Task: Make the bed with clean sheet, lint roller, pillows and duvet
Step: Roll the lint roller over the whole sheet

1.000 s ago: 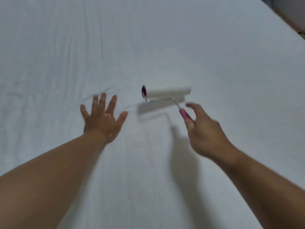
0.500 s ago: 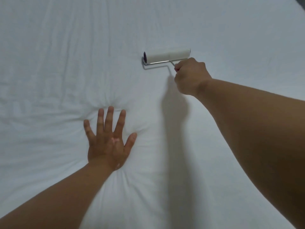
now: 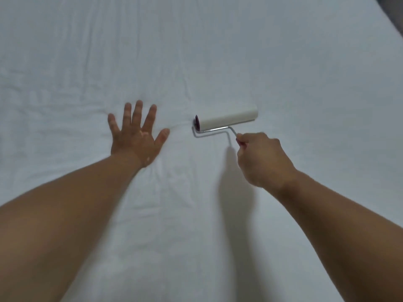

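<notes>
A white sheet (image 3: pixel 196 51) covers the whole bed, with fine creases on the left and around my left hand. My left hand (image 3: pixel 137 136) lies flat on the sheet with its fingers spread, pressing it down. Just to its right the lint roller (image 3: pixel 226 119) rests its white roll on the sheet, with a dark end cap on the left and a bent metal rod. My right hand (image 3: pixel 261 158) grips the roller's handle, which is almost fully hidden in the fist.
The bed's far right corner (image 3: pixel 390 16) shows at the top right, with a dark strip beyond it. No pillows or duvet are in view.
My right hand has pulled the lint roller back toward me across the sheet from its farther position. My left hand stays flat on the sheet.
</notes>
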`<state>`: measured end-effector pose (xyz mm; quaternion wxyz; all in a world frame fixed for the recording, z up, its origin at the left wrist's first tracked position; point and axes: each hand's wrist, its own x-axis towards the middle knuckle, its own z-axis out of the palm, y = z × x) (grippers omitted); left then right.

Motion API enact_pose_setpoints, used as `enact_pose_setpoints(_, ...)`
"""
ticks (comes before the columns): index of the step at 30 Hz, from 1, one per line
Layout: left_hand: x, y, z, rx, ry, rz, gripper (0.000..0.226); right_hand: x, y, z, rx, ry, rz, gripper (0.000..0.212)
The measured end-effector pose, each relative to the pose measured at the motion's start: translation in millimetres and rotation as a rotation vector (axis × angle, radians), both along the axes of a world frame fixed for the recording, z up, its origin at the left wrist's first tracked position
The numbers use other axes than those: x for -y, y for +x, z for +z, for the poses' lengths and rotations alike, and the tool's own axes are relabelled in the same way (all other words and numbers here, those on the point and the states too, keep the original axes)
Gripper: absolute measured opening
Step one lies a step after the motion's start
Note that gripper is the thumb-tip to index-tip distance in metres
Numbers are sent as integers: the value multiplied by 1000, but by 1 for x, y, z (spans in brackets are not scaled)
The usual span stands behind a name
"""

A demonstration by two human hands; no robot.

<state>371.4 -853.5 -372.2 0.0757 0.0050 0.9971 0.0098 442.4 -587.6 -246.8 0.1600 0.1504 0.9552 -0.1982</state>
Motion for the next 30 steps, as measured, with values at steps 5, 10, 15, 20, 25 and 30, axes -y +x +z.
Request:
enact_pose_setpoints(5,-5,23,8,67,23,10,79,-20,107,7,29,-6,-10,32)
enact_pose_setpoints(10,-4,54,10,72,49,-31,77,-32,189,21,162,-11,-71,40)
enact_pose_setpoints(15,-4,53,-2,30,45,-42,75,-18,161,20,170,68,-16,43)
enact_pose_setpoints(20,-4,54,-5,7,39,-41,76,-2,55,-2,42,149,81,36)
enact_pose_setpoints(25,-6,57,7,51,14,-44,77,11,11,2,66,84,76,35)
enact_pose_setpoints(30,-13,114,17,82,47,-60,76,3,70,8,77,220,231,37)
